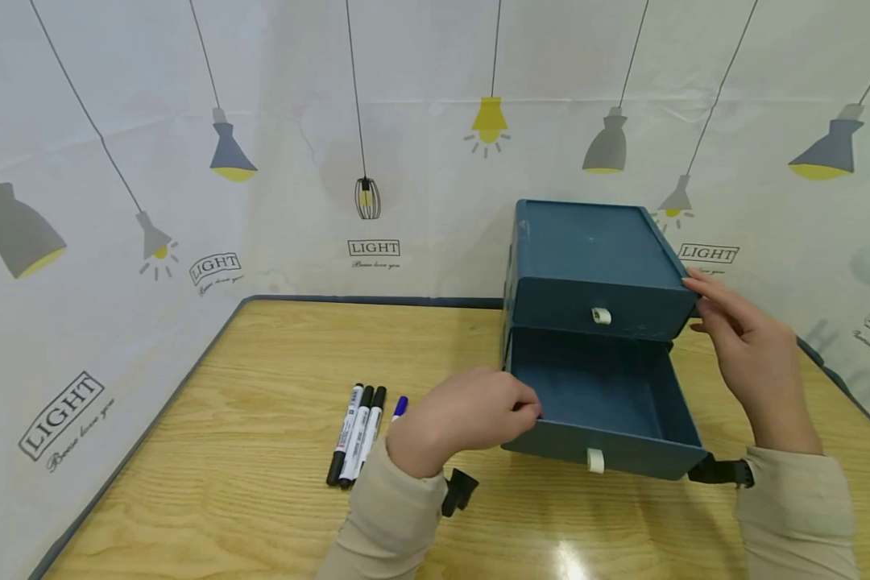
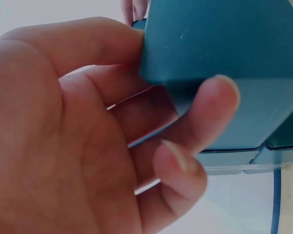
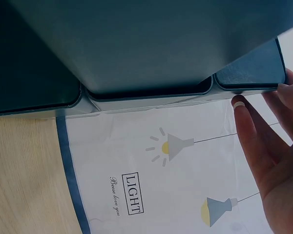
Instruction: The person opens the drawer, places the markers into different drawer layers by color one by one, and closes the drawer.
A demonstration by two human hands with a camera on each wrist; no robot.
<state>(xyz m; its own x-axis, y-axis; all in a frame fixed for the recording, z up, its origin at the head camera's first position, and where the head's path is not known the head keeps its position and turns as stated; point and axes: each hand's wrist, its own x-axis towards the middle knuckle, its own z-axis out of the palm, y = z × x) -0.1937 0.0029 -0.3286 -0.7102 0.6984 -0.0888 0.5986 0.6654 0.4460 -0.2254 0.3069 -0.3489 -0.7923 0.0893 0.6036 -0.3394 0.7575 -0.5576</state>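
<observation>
A blue drawer cabinet (image 1: pixel 587 250) stands on the table, its top drawer closed and the drawer (image 1: pixel 594 383) below pulled well out. The inside of that open drawer shows only its bare floor. My left hand (image 1: pixel 471 411) grips the open drawer at its front left corner. In the left wrist view, curled fingers (image 2: pixel 212 114) reach around that corner. My right hand (image 1: pixel 757 354) rests against the upper right front edge of the cabinet. Its extended fingertips touch the side there, as the right wrist view shows at the top tier (image 3: pixel 251 68). White tabs (image 1: pixel 595 461) mark both drawer fronts.
Several markers lie left of the cabinet: black-capped markers (image 1: pixel 355 439) side by side and a blue-capped marker (image 1: pixel 402 405) partly hidden by my left hand. Behind the wooden table (image 1: pixel 261 387) hangs a white lamp-printed curtain (image 1: pixel 420 177). Dark wrist straps (image 1: pixel 460 493) stick out from my sleeves.
</observation>
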